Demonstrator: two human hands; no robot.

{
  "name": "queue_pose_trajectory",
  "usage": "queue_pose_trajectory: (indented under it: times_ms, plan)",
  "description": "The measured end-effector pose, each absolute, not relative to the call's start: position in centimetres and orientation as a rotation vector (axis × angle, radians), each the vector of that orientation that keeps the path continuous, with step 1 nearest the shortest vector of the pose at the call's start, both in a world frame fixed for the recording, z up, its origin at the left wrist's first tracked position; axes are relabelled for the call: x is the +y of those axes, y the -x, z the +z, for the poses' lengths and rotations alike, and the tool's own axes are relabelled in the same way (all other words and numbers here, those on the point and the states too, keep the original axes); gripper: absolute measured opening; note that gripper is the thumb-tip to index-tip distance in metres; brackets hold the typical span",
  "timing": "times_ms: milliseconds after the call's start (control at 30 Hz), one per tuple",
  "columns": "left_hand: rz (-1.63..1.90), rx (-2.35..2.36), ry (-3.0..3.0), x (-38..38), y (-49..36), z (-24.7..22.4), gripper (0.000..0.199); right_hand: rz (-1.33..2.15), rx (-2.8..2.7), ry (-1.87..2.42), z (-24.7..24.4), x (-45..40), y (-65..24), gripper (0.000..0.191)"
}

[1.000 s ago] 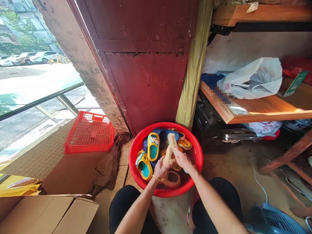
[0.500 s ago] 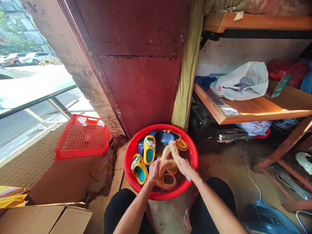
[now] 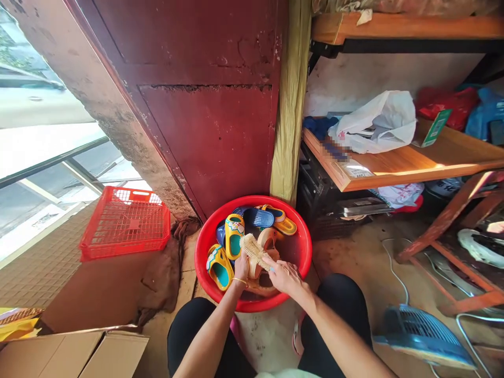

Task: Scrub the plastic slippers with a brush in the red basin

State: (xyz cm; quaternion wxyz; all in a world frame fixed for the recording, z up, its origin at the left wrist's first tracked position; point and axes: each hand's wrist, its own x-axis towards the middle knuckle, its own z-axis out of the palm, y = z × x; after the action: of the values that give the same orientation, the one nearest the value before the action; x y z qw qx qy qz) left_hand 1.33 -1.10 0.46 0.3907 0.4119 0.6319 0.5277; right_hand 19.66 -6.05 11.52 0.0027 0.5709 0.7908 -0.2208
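My right hand (image 3: pixel 286 275) grips a scrub brush (image 3: pixel 254 249) with pale bristles, held over a beige slipper. My left hand (image 3: pixel 241 268) is closed on that beige slipper (image 3: pixel 269 240), whose near part is partly hidden behind the brush and my fingers. Both hands are above a round red basin (image 3: pixel 305 247) that stands between my knees. In it lie yellow slippers (image 3: pixel 235 244) with teal insoles, blue slippers (image 3: pixel 259 216) and a yellow-and-blue slipper (image 3: pixel 284 220) at the far right. Another beige slipper shows low under my hands, mostly covered.
A red plastic crate (image 3: pixel 126 223) rests on cardboard at the left, with a cardboard box (image 3: pixel 74 354) nearer me. Behind the basin is a dark red door (image 3: pixel 212 142). A wooden shelf (image 3: pixel 433 168) with a white plastic bag (image 3: pixel 380 123) is at the right, above a blue fan (image 3: pixel 429 333).
The brush has swung left and down across the beige slipper, now nearer my left hand. The beige slipper has tilted rightward. The whole view has shifted slightly.
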Motion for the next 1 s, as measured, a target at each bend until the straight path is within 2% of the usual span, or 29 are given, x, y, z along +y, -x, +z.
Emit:
queue_pose_trajectory:
  times_ms: [167,300,400,533,600,700,867,1000]
  plan:
    - [1.351,1.677,-1.141,-2.3,-1.1,1.9,0.057,-0.688,2.555,-1.683,10.5,-9.0,-19.8,0.060]
    - [1.389,1.712,-1.431,-3.4,-1.7,3.0,0.046,-0.565,2.383,-1.873,9.9,-6.3,-21.0,0.062]
    - [1.288,1.705,-1.668,-3.7,-1.9,3.2,0.058,-0.590,2.368,-1.960,9.9,-2.9,-22.2,0.060]
    - [1.032,1.644,-1.908,-4.0,-1.7,2.3,0.095,-0.514,2.367,-1.943,9.1,-2.7,-22.7,0.058]
    - [0.841,1.707,-1.899,-4.1,-1.5,1.6,0.110,-0.525,2.433,-1.784,8.5,-4.3,-22.5,0.059]
    - [0.668,1.822,-1.832,-4.3,-1.5,0.7,0.109,-0.543,2.516,-1.537,8.0,-5.8,-22.0,0.059]
    - [0.725,1.821,-1.916,-4.3,-2.1,0.9,0.111,-0.431,2.339,-1.815,8.8,-1.1,-22.3,0.058]
    - [0.660,1.844,-2.032,-4.3,-2.1,1.4,0.111,-0.424,2.338,-1.868,9.4,1.7,-22.5,0.057]
